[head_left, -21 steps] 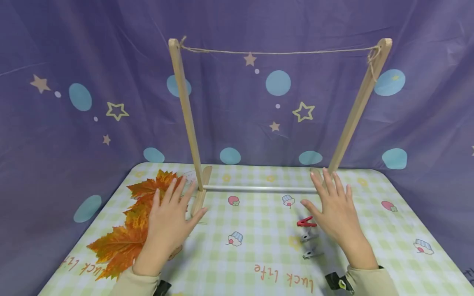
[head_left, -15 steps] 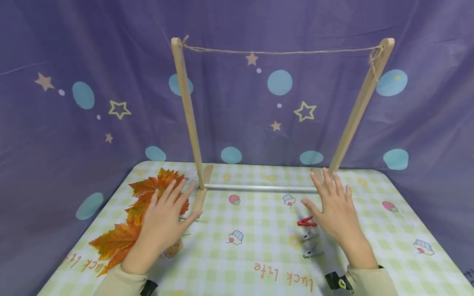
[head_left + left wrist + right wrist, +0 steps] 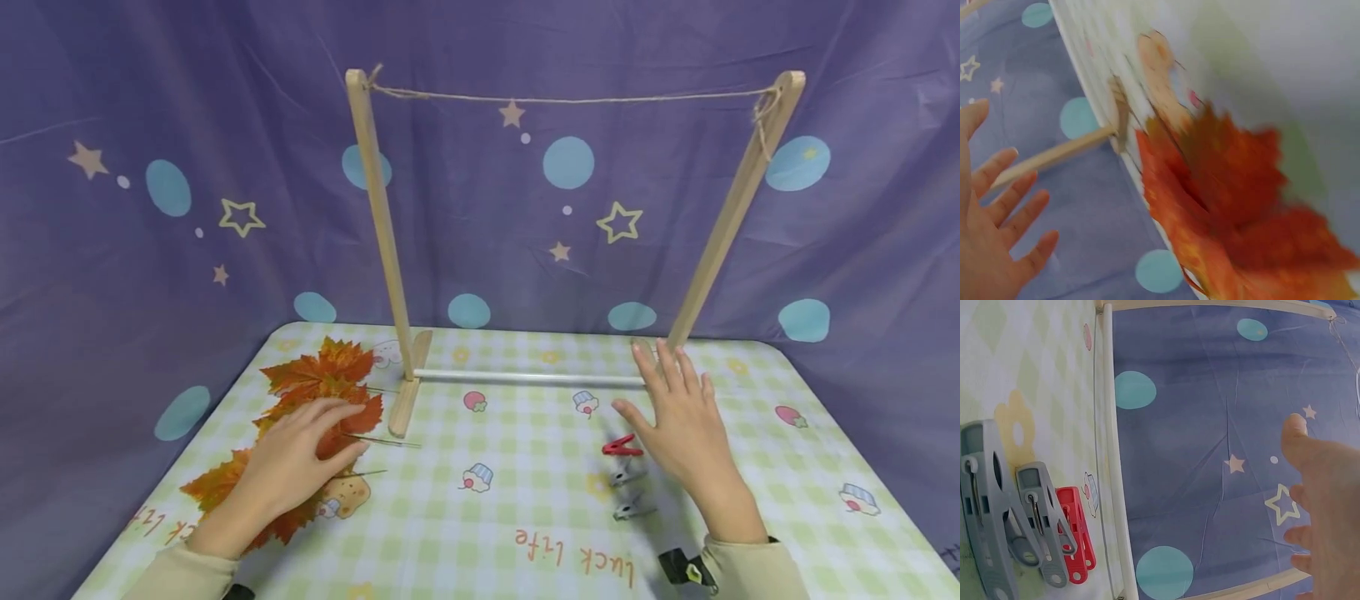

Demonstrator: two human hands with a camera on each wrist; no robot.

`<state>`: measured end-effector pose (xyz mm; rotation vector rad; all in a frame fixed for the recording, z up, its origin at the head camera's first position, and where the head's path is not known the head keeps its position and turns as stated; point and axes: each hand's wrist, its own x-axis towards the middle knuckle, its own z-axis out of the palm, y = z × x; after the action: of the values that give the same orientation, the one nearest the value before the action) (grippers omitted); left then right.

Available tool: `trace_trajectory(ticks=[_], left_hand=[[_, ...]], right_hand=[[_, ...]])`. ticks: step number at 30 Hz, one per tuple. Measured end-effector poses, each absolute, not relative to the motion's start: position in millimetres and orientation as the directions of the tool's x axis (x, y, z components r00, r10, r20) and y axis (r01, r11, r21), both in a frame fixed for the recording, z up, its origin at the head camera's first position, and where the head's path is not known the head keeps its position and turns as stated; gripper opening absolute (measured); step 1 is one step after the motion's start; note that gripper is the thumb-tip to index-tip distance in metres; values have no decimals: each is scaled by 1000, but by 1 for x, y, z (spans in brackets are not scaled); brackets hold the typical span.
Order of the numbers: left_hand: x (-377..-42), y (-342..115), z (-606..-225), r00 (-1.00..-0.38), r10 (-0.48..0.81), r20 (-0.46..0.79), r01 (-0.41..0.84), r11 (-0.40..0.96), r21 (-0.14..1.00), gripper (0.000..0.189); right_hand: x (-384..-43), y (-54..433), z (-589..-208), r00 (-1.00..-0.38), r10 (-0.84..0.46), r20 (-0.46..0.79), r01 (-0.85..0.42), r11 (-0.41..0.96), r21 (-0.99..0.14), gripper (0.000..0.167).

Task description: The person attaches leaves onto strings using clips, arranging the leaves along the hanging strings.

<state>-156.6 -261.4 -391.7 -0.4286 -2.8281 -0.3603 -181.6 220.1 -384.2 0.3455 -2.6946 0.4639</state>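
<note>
Orange maple leaves (image 3: 348, 358) with thin stems lie on the left of the table, overlapping one another. My left hand (image 3: 296, 458) hovers over them, fingers loosely bent and holding nothing; it hides part of the leaves. In the left wrist view, a leaf (image 3: 1229, 206) shows apart from the spread fingers. My right hand (image 3: 686, 429) is held with fingers spread, just right of a red clothespin (image 3: 621, 447) and two grey ones. The right wrist view shows the larger-looking grey clothespin (image 3: 982, 494), the other grey clothespin (image 3: 1041, 519) and the red one side by side.
Behind the hands stands a wooden frame with a left post (image 3: 381, 225), a right post (image 3: 731, 217) and a white rod (image 3: 525, 378) low between them. Twine (image 3: 570, 101) is tied across the top. A checked cloth (image 3: 540, 483) covers the table; a purple curtain (image 3: 465, 225) hangs behind.
My left hand has moved left and lower over the leaves, its fingers going from spread to bent. My right hand has stayed almost still.
</note>
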Motion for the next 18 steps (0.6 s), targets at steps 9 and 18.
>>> trace_trajectory(ticks=[9, 18], left_hand=[[-153, -294, -405, -943, 294, 156, 325, 915, 238, 45], [-161, -301, -419, -943, 318, -99, 225, 827, 516, 22]], right_hand=[[-182, 219, -392, -901, -185, 392, -311, 907, -285, 79], [-186, 222, -389, -884, -200, 423, -330, 907, -262, 79]])
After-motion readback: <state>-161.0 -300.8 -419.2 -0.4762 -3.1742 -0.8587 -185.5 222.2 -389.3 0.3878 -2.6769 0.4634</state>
